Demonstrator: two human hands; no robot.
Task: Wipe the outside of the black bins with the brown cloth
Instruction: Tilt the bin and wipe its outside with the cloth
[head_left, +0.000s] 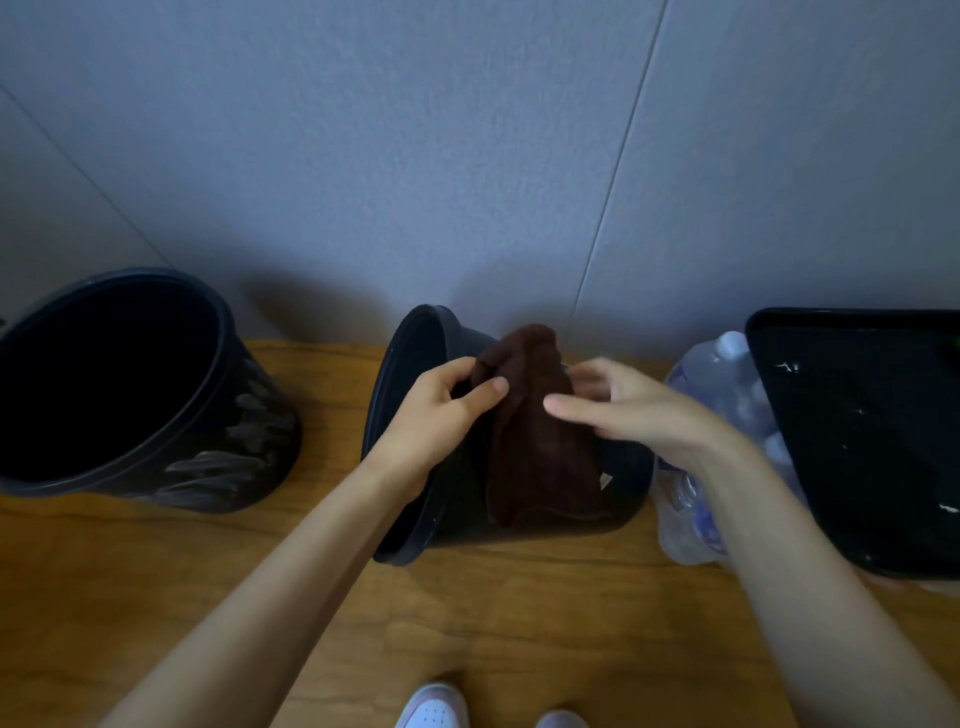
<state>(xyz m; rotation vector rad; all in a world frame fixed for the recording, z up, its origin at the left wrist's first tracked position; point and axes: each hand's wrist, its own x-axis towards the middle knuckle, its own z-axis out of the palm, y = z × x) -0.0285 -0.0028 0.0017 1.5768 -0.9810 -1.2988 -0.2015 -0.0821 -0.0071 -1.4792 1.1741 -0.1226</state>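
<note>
Grey panelled wall behind, wooden floor below, dim light. Two round black bins against the wall: left bin sits tilted, mouth up toward the camera, pale streaks down its side; middle bin lies on its side, mouth facing left. Brown cloth is draped over the upper flank of the middle bin, hanging toward the viewer. Left hand at the cloth's near-left edge, thumb and curled fingers pinching a fold of it. Right hand on the other side, fingers straight and slightly apart, tips laid on the cloth, nothing gripped. Judged step: gathering or spreading the cloth to start a wipe on this bin. Risks from here: the bin is round and rests on its curved side, so a firm push could roll it toward the wall or against the bottle pack just beside its base. With only one pinch holding it, the cloth could slip off the flank. The underside against the floor cannot be reached without turning the bin. A black rectangular tub stands to the right. Shoes at the bottom edge.
</note>
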